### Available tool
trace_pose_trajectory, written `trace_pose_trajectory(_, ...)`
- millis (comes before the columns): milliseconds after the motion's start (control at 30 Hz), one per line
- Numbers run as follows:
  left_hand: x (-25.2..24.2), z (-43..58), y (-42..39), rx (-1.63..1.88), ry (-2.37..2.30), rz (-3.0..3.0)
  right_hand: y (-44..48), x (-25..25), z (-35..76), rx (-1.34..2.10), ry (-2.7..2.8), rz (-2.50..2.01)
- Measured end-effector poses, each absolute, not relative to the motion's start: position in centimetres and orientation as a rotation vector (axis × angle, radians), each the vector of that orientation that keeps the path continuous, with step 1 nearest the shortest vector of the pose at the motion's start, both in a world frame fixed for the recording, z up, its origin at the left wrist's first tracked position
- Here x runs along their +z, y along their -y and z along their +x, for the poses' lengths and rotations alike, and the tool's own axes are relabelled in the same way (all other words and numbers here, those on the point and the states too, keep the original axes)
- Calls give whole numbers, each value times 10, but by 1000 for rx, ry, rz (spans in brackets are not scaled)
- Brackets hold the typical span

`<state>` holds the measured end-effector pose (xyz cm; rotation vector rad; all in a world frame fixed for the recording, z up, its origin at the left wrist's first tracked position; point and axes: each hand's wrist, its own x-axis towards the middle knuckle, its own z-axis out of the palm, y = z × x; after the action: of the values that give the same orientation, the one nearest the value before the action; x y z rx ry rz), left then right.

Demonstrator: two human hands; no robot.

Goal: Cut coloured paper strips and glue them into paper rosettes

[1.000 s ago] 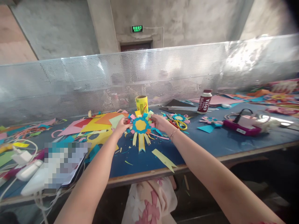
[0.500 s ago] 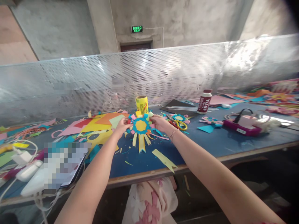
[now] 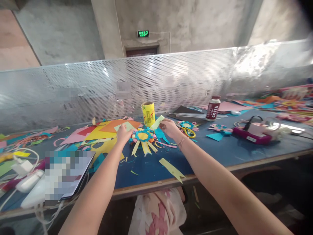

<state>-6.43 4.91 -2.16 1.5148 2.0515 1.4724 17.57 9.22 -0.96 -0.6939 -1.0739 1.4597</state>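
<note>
A paper rosette (image 3: 143, 137), yellow in the middle with a blue ring and yellow ribbon tails, lies flat on the blue table (image 3: 220, 151). My left hand (image 3: 124, 133) rests closed on the rosette's left edge. My right hand (image 3: 168, 126) is just right of the rosette and pinches a pale green paper piece (image 3: 157, 122) that sticks up toward the left. A yellow tape roll (image 3: 148, 113) stands right behind the rosette.
Coloured paper sheets (image 3: 102, 130) and scraps lie left of the rosette. Yellow-handled scissors (image 3: 188, 131) lie right of my right hand. A brown bottle (image 3: 213, 108), a pink device with cable (image 3: 254, 133), white chargers (image 3: 26, 181) and a perforated metal screen (image 3: 171, 81) surround the space.
The rosette has been lowered from tilted-up to flat on the table. My right hand has left its edge and now holds a pale green paper piece. The camera tipped slightly down.
</note>
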Motion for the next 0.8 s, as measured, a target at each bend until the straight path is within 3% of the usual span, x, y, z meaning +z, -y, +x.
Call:
trace_pose_trajectory(200,-9,-25,-33,1399,-1310,1638,-77,-12,158,1546,1394,-617)
trace_pose_trajectory(433,-11,-8,-23,1302,-1235,1530,-75,-15,149,1356,1631,-666)
trace_pose_trajectory(533,-13,-12,-26,1361,-1255,1438,-82,-7,165,919,1836,-947)
trace_pose_trajectory(667,-15,-21,-32,1503,-1225,1229,-99,-3,212,64,1910,-1723)
trace_pose_trajectory(800,-14,-29,-36,1592,-1193,1081,-115,-12,245,35,2044,-2114)
